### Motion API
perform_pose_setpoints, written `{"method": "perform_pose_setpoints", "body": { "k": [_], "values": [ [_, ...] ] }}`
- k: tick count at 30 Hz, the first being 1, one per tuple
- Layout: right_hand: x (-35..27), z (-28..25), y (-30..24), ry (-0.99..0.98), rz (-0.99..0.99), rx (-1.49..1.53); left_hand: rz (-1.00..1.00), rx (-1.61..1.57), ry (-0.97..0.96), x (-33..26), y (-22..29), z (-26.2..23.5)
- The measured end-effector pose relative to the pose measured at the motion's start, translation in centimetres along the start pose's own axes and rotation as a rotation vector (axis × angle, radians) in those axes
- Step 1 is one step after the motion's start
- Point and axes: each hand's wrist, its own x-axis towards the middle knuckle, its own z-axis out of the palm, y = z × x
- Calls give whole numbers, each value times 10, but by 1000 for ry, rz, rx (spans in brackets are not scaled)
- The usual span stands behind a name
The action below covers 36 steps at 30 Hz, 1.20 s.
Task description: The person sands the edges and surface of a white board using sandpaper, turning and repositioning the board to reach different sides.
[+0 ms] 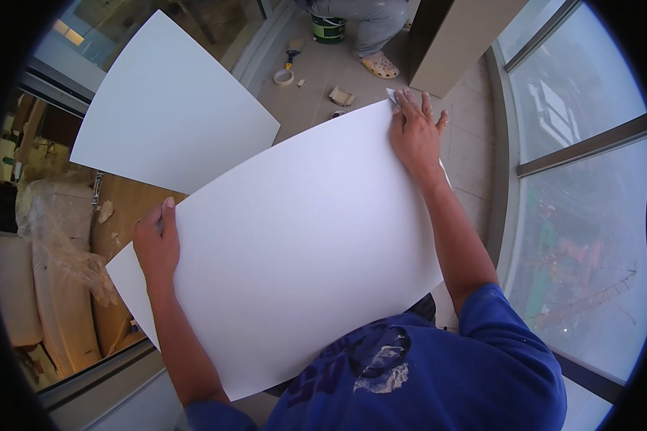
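Observation:
A large white panel (302, 223) with a curved far edge lies tilted in front of my body, its near edge against my blue shirt. My left hand (157, 241) is closed at the panel's far left edge, thumb up; its other fingers are curled and partly hidden. At the far right corner my right hand (417, 133) reaches over the edge, fingers somewhat spread. A small grey-white pointed piece (391, 94), like folded paper or sandpaper, pokes out beneath those fingers. Beyond the left hand stands a second white panel (172, 104), fan-shaped.
A person's leg in grey trousers (382, 29) and a speckled clog (379, 66) are at the far side, beside a green bucket (328, 30). A brush (292, 56) and tape roll (283, 77) lie on the tiles. Windows (582, 237) line the right; plastic-wrapped pieces (57, 223) stand left.

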Motion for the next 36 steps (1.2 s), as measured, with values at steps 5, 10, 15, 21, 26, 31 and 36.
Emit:
{"method": "perform_pose_setpoints", "body": {
  "k": [5,10,15,21,26,31,36],
  "values": [
    [-37,-9,-61,-16,-192,125,-20,53,-40,4,-1,-1],
    [-8,-8,-21,-2,-64,72,-42,56,-15,0,-2,1],
    [-10,-3,-12,13,-5,57,-32,71,-15,2,-4,0],
    [-9,-4,-6,11,5,74,-54,38,-29,-2,0,2],
    [-8,-7,22,-25,-24,37,22,57,33,1,-12,7],
    [-36,-11,29,-13,-17,7,-68,85,-66,2,-6,-2],
    [2,-1,28,0,1,52,-41,27,-35,6,0,6]
  ]
}}
